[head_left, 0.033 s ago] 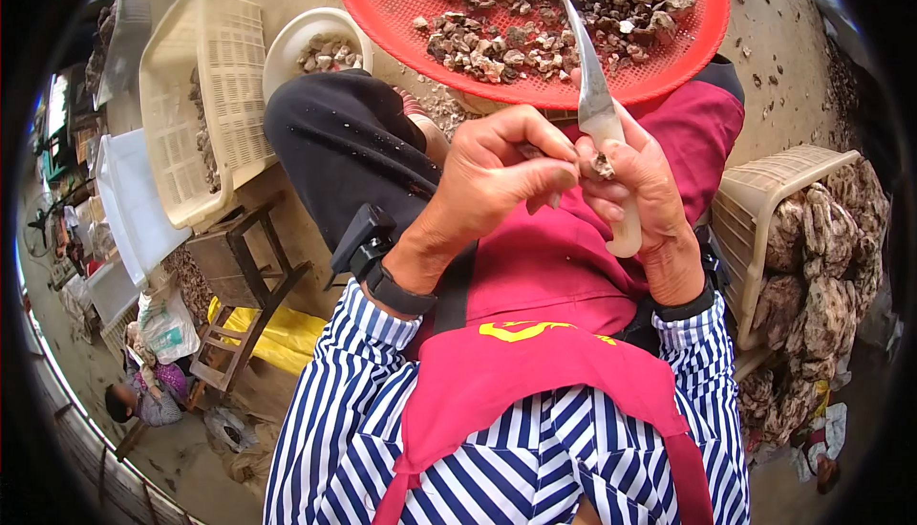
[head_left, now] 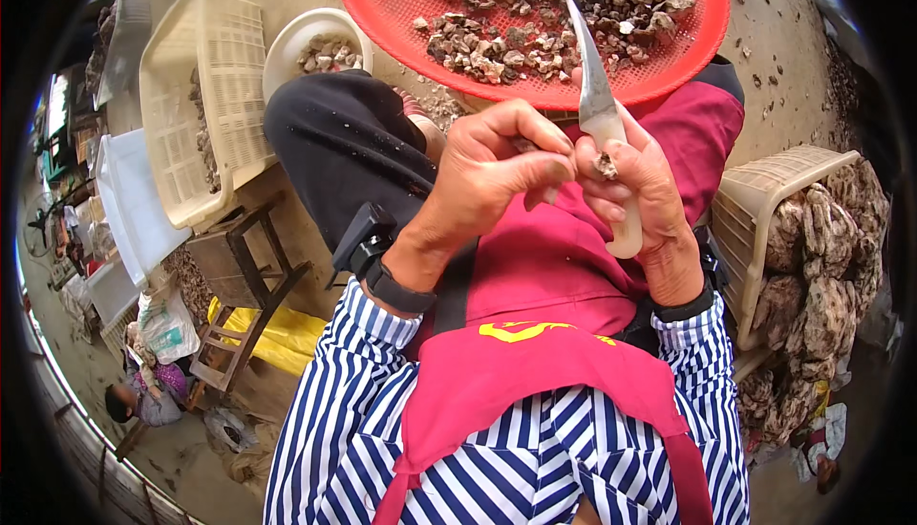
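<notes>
My right hand (head_left: 642, 181) is closed around the pale handle of a knife (head_left: 598, 81). The curved metal blade points up and away over the red basket's near rim. A small rough grey-brown lump (head_left: 605, 166) sits at my right fingertips, against the handle. My left hand (head_left: 492, 157) is closed in a pinch just left of it, its fingertips almost at the lump. Whether those fingers hold anything is hidden. Beyond both hands, a round red mesh basket (head_left: 401, 52) carries many similar small dark lumps (head_left: 497, 52).
A white bucket (head_left: 277, 57) with pale pieces stands far left, beside a cream plastic crate (head_left: 158, 133). Left of me are a wooden stool (head_left: 229, 262) and a yellow sheet (head_left: 287, 339). At right, another crate (head_left: 745, 195) holds large wrinkled brown masses (head_left: 812, 267). A person (head_left: 153, 396) is at lower left.
My left hand has shifted very slightly, up and to the left. The knife and the lump stay in my right hand.
</notes>
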Available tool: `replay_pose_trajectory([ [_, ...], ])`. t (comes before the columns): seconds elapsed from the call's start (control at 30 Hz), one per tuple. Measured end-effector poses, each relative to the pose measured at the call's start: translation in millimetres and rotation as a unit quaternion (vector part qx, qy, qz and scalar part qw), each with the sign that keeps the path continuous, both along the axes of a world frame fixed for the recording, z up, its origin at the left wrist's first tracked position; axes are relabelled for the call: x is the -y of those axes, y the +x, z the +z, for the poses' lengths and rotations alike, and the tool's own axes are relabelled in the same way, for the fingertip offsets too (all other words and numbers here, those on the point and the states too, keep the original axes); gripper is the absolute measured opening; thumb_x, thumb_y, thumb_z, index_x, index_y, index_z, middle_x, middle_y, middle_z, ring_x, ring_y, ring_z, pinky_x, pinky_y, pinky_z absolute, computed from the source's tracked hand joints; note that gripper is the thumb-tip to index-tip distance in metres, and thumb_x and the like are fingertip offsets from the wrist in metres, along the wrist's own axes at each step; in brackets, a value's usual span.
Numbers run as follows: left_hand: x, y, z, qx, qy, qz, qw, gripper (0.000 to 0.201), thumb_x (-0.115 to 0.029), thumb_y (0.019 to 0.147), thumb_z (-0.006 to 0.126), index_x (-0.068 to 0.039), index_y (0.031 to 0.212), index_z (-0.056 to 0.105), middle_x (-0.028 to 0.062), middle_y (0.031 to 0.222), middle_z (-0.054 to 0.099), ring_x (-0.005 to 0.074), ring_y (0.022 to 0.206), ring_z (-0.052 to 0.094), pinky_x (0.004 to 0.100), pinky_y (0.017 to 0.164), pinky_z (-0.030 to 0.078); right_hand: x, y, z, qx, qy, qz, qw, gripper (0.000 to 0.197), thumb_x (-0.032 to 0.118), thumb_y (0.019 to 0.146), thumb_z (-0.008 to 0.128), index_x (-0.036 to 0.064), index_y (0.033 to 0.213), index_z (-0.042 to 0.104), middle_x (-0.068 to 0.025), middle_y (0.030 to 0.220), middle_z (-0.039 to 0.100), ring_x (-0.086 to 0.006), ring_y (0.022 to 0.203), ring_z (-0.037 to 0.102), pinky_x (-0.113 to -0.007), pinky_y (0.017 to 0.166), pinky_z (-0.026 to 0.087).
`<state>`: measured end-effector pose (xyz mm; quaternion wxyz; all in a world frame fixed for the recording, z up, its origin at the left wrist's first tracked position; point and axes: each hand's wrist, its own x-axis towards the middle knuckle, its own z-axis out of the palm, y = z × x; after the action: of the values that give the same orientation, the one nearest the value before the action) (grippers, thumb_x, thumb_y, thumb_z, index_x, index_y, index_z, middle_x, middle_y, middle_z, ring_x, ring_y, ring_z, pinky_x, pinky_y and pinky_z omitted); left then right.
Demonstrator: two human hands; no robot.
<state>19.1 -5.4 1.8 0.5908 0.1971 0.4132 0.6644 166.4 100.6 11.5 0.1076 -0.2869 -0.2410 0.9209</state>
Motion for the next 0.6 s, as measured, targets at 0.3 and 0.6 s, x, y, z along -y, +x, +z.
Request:
replay_pose_trajectory([
  [0.3,-26.7,-34.2,-29.7,-0.032,-0.185,0.092,0.978,0.019,-0.013,0.086,0.064,0.0,0.098,0.06,0.0019,0.067,0.057,0.0035,0.05,0.046,0.0142,0.042,0.034,-24.6,-28.4,-34.6,0.133,0.202,-0.084,0.967,0.067,0.001,0.086,0.053,0.0057,0.144,0.019,-0.0027,0.078,0.055,-0.0056,0.055,0.047,-0.018,0.043,0.039],
  [0.6,-25.2,-57.8,-46.5,-0.012,-0.19,0.124,0.974,0.025,-0.014,0.091,0.056,0.002,0.11,0.055,0.0049,0.075,0.058,0.0081,0.058,0.051,0.0181,0.048,0.042,-30.2,-20.0,-42.1,0.213,0.319,-0.043,0.923,0.066,0.001,0.084,0.05,0.0027,0.144,0.02,-0.0076,0.084,0.064,-0.006,0.056,0.052,-0.018,0.044,0.041],
])
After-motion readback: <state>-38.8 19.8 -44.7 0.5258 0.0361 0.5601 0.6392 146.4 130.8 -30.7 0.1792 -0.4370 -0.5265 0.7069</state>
